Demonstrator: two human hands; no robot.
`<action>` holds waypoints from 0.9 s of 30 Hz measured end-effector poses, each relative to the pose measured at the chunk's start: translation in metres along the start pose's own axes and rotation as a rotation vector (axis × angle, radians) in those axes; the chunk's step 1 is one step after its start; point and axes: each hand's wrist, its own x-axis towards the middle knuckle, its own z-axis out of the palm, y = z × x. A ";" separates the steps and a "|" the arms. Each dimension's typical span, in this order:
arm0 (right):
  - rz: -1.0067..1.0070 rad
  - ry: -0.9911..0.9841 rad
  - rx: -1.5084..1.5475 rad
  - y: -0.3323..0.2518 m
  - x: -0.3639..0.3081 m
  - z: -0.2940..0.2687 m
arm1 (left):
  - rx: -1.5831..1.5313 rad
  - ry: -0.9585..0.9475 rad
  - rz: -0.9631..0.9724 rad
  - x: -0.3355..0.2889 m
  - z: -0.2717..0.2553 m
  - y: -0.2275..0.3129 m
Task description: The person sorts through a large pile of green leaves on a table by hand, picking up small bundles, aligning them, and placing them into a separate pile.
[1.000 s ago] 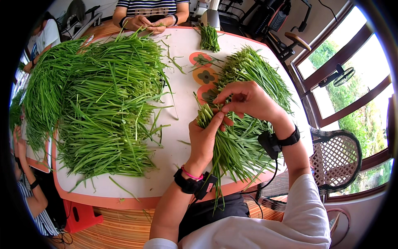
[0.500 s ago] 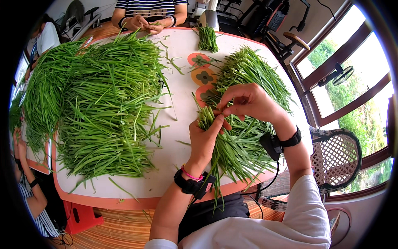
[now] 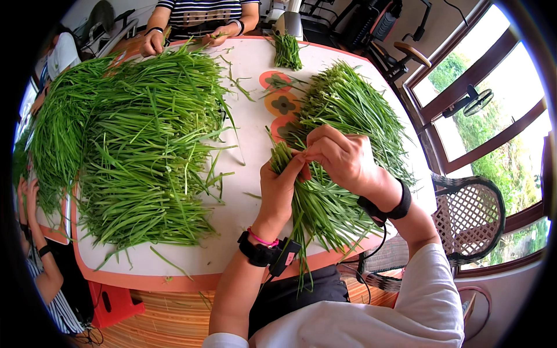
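My left hand [image 3: 277,191] is wrapped round a bunch of long green garlic chives [image 3: 318,211], near its cut stem ends. The leaves fan out toward the table's near edge, and some hang over it. My right hand [image 3: 342,156] meets the left thumb at the stems, its thumb and fingertips pinched together. Whatever lies in that pinch is too small and covered to make out. Just beyond my right hand lies a heap of chives [image 3: 357,107]. A far larger pile of chives [image 3: 151,156] covers the left half of the table.
The white table [image 3: 241,188] has an orange rim and printed flowers. A small chive bunch [image 3: 287,52] lies at its far edge. Across the table a person in a striped shirt [image 3: 206,14] handles chives; another person's arms [image 3: 43,243] show at left. A wicker chair [image 3: 470,217] stands right.
My right hand has turned and closed in more tightly against the left thumb. The hands of the person opposite have moved apart, one going left to the large pile.
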 end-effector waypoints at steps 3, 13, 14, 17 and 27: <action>-0.037 0.032 -0.017 -0.001 -0.005 -0.010 | 0.015 -0.044 -0.018 -0.001 0.007 0.001; 0.043 -0.011 0.022 -0.006 -0.028 -0.038 | 0.109 -0.106 -0.140 -0.003 0.011 0.001; 0.219 0.059 0.268 -0.008 -0.030 -0.042 | 0.105 -0.106 -0.141 0.000 0.008 -0.001; 0.482 -0.361 0.564 -0.020 -0.030 -0.087 | -0.033 0.127 -0.104 0.007 -0.008 -0.002; 0.498 -1.395 0.196 -0.064 -0.085 -0.104 | 0.103 0.274 -0.103 0.004 -0.003 0.006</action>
